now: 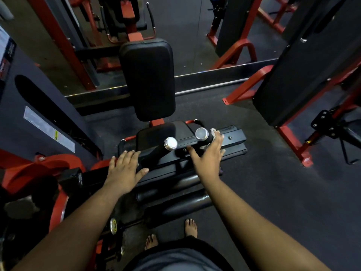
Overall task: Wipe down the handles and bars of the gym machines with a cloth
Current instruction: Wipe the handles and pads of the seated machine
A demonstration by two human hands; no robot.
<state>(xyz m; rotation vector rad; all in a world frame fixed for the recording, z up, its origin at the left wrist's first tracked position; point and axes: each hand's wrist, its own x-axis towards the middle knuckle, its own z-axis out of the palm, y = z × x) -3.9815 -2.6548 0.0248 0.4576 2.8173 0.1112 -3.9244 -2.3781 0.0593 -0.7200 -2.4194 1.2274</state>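
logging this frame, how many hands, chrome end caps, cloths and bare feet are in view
hands: 2, left hand and right hand
chrome end caps: 2, left cap and right cap
cloths: 1, white cloth under the right hand's fingers
bare feet: 2, and
total: 7

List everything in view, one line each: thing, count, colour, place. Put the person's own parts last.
back pad: one, black, upright, centre.
seat pad: one, black, below the back pad.
handles with chrome end caps: two, black, in front of the seat.
roller pads: several, black, low, near the feet.
machine frames: several, red, left, right and beyond.
floor: one, dark grey.
cloth: one, white, under the right hand's fingers on the right handle.
feet: two, bare, bottom centre.
left hand: one, flat on the black bar.
right hand: one, pressing the cloth.
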